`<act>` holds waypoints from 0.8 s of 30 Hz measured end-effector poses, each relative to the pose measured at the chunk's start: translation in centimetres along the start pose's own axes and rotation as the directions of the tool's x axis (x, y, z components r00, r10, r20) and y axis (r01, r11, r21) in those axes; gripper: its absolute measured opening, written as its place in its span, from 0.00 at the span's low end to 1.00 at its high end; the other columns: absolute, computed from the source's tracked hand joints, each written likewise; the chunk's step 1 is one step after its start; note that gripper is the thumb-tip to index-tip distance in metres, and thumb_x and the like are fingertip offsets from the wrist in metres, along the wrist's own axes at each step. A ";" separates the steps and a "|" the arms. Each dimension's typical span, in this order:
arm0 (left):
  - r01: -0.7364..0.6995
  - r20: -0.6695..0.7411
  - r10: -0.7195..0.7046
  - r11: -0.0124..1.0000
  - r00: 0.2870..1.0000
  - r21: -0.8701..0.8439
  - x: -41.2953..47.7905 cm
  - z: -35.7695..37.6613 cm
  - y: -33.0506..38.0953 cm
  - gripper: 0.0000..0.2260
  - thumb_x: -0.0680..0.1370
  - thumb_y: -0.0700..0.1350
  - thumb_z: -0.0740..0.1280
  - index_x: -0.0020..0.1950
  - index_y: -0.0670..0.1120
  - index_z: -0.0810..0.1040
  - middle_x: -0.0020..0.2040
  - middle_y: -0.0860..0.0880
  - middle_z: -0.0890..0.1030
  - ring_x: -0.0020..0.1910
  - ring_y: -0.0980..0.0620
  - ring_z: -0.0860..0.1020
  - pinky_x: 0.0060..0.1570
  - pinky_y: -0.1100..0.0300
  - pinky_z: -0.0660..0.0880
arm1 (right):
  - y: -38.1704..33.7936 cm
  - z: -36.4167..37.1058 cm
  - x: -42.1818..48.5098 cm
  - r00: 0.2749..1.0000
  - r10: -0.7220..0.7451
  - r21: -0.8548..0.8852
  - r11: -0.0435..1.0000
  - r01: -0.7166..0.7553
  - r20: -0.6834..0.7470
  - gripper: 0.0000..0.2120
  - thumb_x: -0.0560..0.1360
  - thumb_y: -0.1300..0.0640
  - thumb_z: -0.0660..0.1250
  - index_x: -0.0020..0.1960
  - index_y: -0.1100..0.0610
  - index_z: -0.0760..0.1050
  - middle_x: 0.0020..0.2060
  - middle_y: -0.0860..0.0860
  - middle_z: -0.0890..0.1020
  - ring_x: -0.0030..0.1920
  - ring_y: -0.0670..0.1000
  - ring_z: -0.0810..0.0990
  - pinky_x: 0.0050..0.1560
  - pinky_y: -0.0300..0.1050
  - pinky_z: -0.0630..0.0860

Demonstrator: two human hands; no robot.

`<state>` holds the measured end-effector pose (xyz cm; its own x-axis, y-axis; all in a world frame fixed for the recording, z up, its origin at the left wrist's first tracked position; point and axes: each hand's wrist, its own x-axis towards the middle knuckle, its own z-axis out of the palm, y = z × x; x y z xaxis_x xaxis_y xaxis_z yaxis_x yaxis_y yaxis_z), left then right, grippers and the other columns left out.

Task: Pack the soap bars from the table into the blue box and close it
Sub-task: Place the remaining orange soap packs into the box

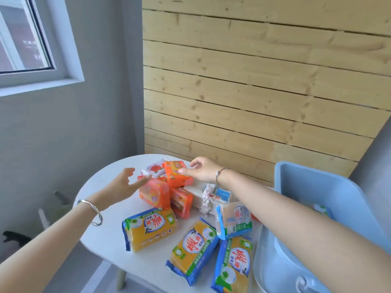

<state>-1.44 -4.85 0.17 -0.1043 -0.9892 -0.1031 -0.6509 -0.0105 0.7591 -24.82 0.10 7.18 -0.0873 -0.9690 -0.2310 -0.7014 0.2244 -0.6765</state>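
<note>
head view: both hands reach the far orange soap bar (177,174), left hand (124,183) and right hand (204,169) fingers spread empty, bracketing it for the blue box (313,187).

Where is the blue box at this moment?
In the head view the blue box stands at the right edge of the table, under the right forearm, with its lid open. The yellow soap packs lie just left of it.

"雕牌" on yellow soap packs (150,228)
</note>
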 end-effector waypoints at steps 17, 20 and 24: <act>0.009 0.197 0.013 0.994 0.980 -0.109 3.2 1.9 -3.0 0.23 0.72 0.63 0.61 0.54 0.45 0.74 0.47 0.49 0.81 0.45 0.53 0.79 0.39 0.64 0.75 | -1.5 6.2 7.8 0.942 0.331 -0.090 0.938 -0.335 -0.051 0.42 0.62 0.37 0.73 0.69 0.59 0.67 0.65 0.55 0.74 0.65 0.55 0.74 0.64 0.48 0.72; 0.017 0.233 0.003 0.996 0.973 -0.086 3.3 1.8 -3.7 0.24 0.72 0.63 0.62 0.54 0.45 0.77 0.49 0.47 0.82 0.47 0.49 0.80 0.45 0.60 0.77 | -1.6 5.6 7.9 0.948 0.317 -0.093 0.943 -0.318 -0.030 0.30 0.63 0.41 0.73 0.59 0.57 0.73 0.53 0.53 0.79 0.51 0.52 0.80 0.45 0.42 0.78; -0.023 0.222 0.055 0.989 0.974 -0.144 2.2 1.5 -4.3 0.17 0.74 0.59 0.63 0.53 0.47 0.75 0.49 0.48 0.82 0.44 0.52 0.82 0.39 0.64 0.78 | -0.4 4.8 7.8 0.953 0.303 0.138 0.943 -0.303 0.026 0.13 0.65 0.49 0.72 0.43 0.55 0.73 0.39 0.51 0.76 0.31 0.46 0.72 0.30 0.36 0.67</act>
<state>-0.02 -6.79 -4.30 -0.3038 -0.9312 -0.2012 -0.5333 -0.0088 0.8459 -21.85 -7.02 2.28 -0.2774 -0.8527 -0.4427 -0.5369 0.5197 -0.6646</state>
